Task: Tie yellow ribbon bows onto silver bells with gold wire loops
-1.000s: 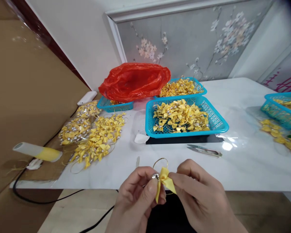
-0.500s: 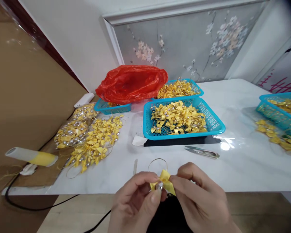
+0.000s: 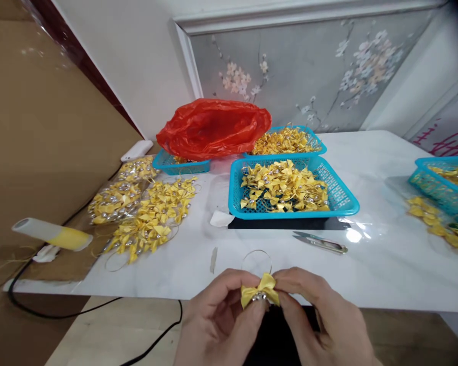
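We look down on two bare hands meeting at the near edge of a white counter (image 3: 389, 254), with a small yellow bow (image 3: 266, 282) between them. A moment ago the bow hung askew, one ribbon tail dangling; now its wings spread to both sides, with the silver ornament (image 3: 258, 296) low at its middle, so we judge that the work in hand is at a stage of settling the bow's shape. Our left hand (image 3: 222, 316) pinches the bow's left side, thumb over the ornament; our right hand (image 3: 322, 317) narrows finger and thumb on the right wing. The thumb hides part of the ornament, so we cannot tell how it is fastened. A thin cord loop (image 3: 256, 250) arches above the bow. Beyond, on the counter, lie metal snips (image 3: 321, 243) and a blue basket (image 3: 295, 215) heaped with similar bows. To the left spread a loose pile of bows (image 3: 150, 218), clear bags of bows (image 3: 116, 201) and a tube with yellow in it (image 3: 53, 234). A red plastic bag (image 3: 213, 145) sits farther back. Behind, a grey wall panel (image 3: 290, 56) shows pale blossoms, and brown cardboard (image 3: 41, 132) closes the left side.
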Action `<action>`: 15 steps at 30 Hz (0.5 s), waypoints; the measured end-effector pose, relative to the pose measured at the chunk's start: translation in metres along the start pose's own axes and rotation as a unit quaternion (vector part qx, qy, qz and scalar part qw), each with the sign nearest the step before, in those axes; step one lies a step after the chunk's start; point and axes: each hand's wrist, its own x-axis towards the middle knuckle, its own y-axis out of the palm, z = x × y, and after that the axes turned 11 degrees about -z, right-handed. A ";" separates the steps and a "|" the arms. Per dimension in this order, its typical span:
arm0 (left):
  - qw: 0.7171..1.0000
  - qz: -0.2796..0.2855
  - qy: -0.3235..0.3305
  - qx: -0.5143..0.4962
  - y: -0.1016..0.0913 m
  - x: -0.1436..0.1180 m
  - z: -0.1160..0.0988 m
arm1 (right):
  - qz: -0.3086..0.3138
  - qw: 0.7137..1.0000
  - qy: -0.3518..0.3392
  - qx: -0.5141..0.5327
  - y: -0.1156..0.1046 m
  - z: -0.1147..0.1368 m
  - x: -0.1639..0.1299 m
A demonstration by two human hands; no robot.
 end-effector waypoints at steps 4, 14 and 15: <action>0.994 -0.040 0.080 0.069 -0.002 0.003 0.005 | -0.004 0.989 -0.132 -0.068 -0.004 0.005 0.010; 0.980 0.016 0.156 0.123 -0.008 0.014 0.007 | 0.018 0.960 -0.265 -0.085 0.016 0.016 0.023; 0.982 0.006 0.148 0.115 -0.007 0.016 0.006 | 0.005 0.961 -0.270 -0.056 0.017 0.016 0.022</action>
